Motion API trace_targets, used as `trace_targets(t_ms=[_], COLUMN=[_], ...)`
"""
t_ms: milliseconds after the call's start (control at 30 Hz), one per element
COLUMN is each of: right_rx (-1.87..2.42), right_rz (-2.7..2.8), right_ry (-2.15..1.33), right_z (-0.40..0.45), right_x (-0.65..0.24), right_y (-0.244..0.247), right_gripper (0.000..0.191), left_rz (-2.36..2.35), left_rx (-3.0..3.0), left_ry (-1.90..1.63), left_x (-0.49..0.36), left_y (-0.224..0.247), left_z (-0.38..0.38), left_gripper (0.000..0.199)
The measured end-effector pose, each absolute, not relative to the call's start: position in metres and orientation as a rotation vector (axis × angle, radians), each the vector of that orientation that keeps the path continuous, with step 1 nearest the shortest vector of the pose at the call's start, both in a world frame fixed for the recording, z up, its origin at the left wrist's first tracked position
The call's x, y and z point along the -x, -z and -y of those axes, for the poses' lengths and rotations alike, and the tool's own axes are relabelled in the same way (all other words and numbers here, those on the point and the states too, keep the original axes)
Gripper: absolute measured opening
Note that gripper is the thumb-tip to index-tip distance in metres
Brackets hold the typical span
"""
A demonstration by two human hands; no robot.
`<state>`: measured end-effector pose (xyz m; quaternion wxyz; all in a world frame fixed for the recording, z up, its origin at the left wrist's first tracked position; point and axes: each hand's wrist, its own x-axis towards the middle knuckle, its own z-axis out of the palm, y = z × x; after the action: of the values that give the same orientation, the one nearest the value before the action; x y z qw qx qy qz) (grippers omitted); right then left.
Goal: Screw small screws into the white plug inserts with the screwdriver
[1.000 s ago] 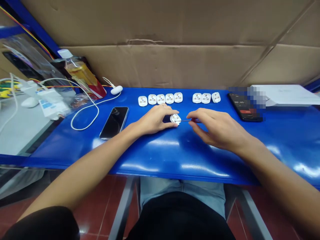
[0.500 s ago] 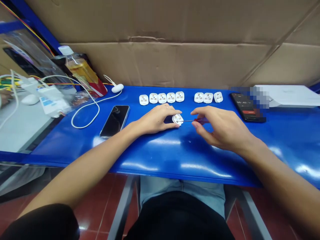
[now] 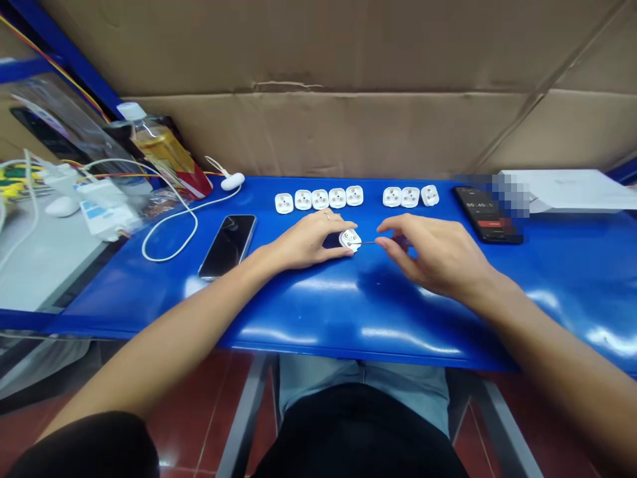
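Observation:
My left hand (image 3: 314,240) pinches a small white plastic plug part (image 3: 351,239) between thumb and fingers, on the blue table (image 3: 323,312). Small metal pieces show inside the part. In my right hand (image 3: 432,251) is a screwdriver (image 3: 367,242), its thin shaft pointing left with the tip at the white part. The fingers now cover most of its handle. Behind my hands lies a row of similar white plug parts (image 3: 320,199), several on the left and a second group (image 3: 410,197) on the right.
A dark phone (image 3: 229,245) lies left of my left forearm, beside a looped white cable (image 3: 193,232). A drink bottle (image 3: 172,156) leans at the back left. Another phone (image 3: 490,214) showing a timer and a white box (image 3: 572,191) are at the right. Cardboard (image 3: 348,133) lines the back.
The right hand's fingers have closed further around the screwdriver handle, so less of its red shows. The left hand still holds the white part, and the view has shifted slightly.

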<state>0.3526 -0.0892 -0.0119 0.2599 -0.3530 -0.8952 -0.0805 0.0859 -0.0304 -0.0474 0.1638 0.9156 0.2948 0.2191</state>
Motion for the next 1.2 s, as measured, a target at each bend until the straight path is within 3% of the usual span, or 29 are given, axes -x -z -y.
trace_targets(t_ms=[100, 267, 533, 1200], right_rx=[0.893, 0.888, 0.823, 0.982], right_rz=[2.436, 2.440, 2.482, 2.453], right_ry=[0.203, 0.098, 0.242, 0.118], right_z=[0.0892, 0.0925, 0.0894, 0.0901], right_x=[-0.3511, -0.3487, -0.3487, -0.3511], right_y=[0.0122, 0.0097, 0.0092, 0.0083], right_gripper=[0.017, 0.031, 0.017, 0.020], left_rz=[-0.833, -0.819, -0.822, -0.804], left_rx=[-2.615, -2.602, -2.618, -2.622], left_ry=[-0.610, -0.614, -0.616, -0.620], left_x=[-0.0852, -0.0849, -0.0837, -0.0825], left_y=[0.0474, 0.0484, 0.0492, 0.0494], left_z=[0.0299, 0.0292, 0.0287, 0.0271], left_gripper=[0.044, 0.046, 0.044, 0.047])
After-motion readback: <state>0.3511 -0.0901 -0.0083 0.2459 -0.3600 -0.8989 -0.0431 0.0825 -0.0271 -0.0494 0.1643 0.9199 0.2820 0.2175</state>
